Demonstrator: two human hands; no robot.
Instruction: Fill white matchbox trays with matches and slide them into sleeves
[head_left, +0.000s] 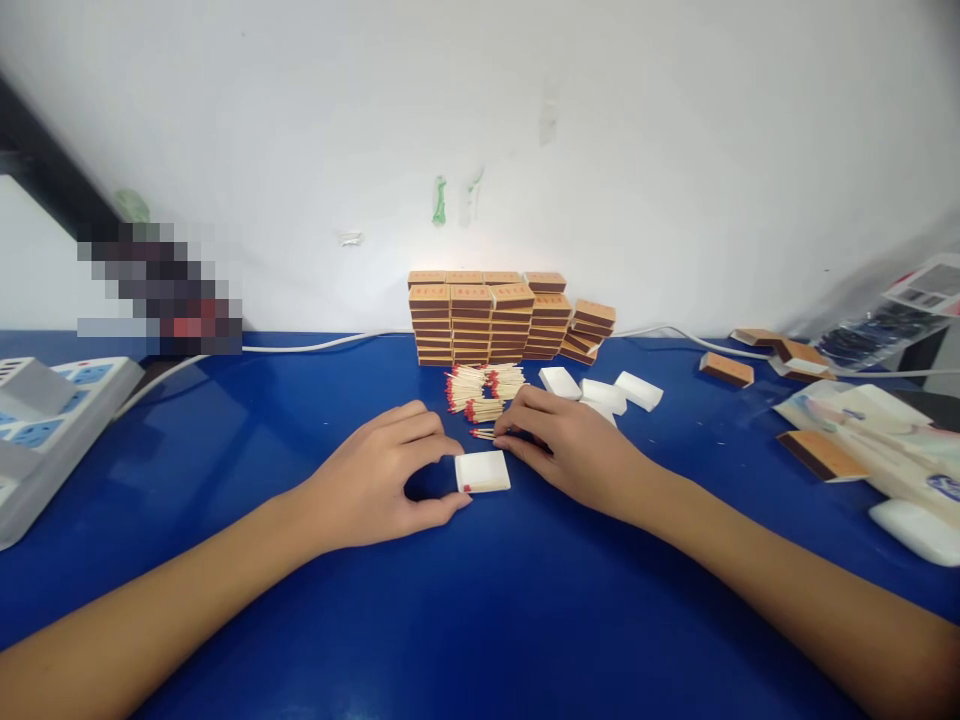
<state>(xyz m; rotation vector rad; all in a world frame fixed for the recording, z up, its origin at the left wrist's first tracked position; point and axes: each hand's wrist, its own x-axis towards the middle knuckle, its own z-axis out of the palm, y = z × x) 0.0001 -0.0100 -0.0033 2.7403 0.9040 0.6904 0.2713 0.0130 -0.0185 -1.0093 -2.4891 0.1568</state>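
Matches (484,435) pinched mid-frame by the right hand (566,437) are best kept straight, with the white matchbox tray (484,470) held by the left hand (390,470).

A glossy blue tabletop (330,640) met a smooth white wall (315,130) at the far side. A small, upright green smear (439,200) marked the wall near its middle. At the left lay a pale power strip with blue socket faces (45,432); beyond it stood a white panel with a black frame (34,260). A thin white cable (315,347) ran along the far side. At the right lay a cream plastic packet (900,450), with a rounded white object (916,532) at its near side and a clear plastic bag with dark contents (862,325) farther back.
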